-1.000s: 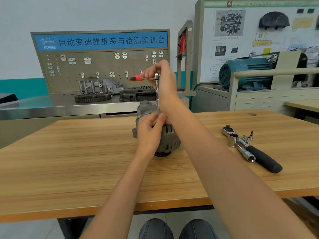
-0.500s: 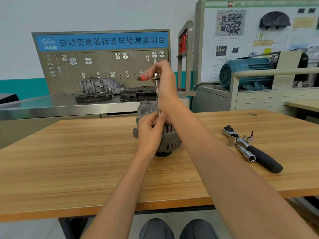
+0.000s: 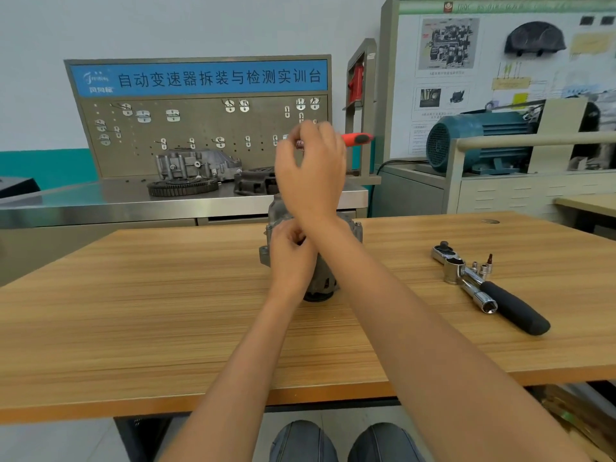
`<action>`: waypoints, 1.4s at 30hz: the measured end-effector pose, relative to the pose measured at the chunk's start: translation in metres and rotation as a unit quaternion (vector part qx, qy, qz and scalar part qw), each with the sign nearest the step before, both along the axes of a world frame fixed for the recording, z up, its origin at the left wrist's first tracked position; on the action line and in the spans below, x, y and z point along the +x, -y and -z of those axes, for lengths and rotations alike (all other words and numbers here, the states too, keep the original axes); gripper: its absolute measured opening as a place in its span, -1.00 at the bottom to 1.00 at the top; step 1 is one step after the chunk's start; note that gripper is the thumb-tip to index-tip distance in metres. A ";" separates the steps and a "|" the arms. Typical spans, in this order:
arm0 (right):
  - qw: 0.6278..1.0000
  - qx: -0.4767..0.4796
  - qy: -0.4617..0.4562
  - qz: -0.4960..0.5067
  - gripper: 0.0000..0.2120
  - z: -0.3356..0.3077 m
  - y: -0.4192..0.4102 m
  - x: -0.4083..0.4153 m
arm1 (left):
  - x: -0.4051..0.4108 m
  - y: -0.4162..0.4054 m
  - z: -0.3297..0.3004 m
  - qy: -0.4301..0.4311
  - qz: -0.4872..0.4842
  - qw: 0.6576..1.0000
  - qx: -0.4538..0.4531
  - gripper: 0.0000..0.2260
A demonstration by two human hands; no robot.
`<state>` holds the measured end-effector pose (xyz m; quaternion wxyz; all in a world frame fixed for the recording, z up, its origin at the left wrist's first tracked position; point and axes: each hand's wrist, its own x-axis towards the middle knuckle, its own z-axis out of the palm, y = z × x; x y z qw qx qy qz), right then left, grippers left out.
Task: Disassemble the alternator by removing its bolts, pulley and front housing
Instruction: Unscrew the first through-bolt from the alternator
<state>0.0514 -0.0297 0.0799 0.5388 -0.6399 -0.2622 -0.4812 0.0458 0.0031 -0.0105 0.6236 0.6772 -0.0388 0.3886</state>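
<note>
A grey alternator (image 3: pixel 350 230) stands on the wooden table (image 3: pixel 133 311) at its middle, mostly hidden behind my hands. My left hand (image 3: pixel 290 255) rests on top of it with fingers curled round the lower end of the ratchet's extension, which is hidden. My right hand (image 3: pixel 311 168) is raised above the alternator and grips the head of a small ratchet whose red handle (image 3: pixel 356 139) sticks out to the right.
A large black-handled ratchet (image 3: pixel 500 301) with a socket, a few loose sockets and a bit (image 3: pixel 483 266) lie on the table's right side. Behind the table stand a steel bench with gearbox parts (image 3: pixel 196 168), a pegboard and a teal motor (image 3: pixel 476 138).
The red ratchet handle has swung from pointing left to pointing right, and my right hand has turned with it. My left hand stays on the alternator.
</note>
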 end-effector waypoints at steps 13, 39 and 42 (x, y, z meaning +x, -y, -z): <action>0.998 0.002 -0.056 -0.041 -0.90 -0.002 0.003 -0.002 | -0.003 0.000 -0.001 0.005 0.000 1.000 0.019 -0.70; 0.995 0.015 0.017 0.099 -0.94 0.008 0.000 0.004 | -0.003 -0.001 -0.001 0.002 0.007 1.000 0.027 -0.47; 0.997 0.023 0.013 0.076 -0.94 0.006 0.003 0.004 | -0.002 0.000 -0.001 -0.004 0.006 1.000 0.023 -0.50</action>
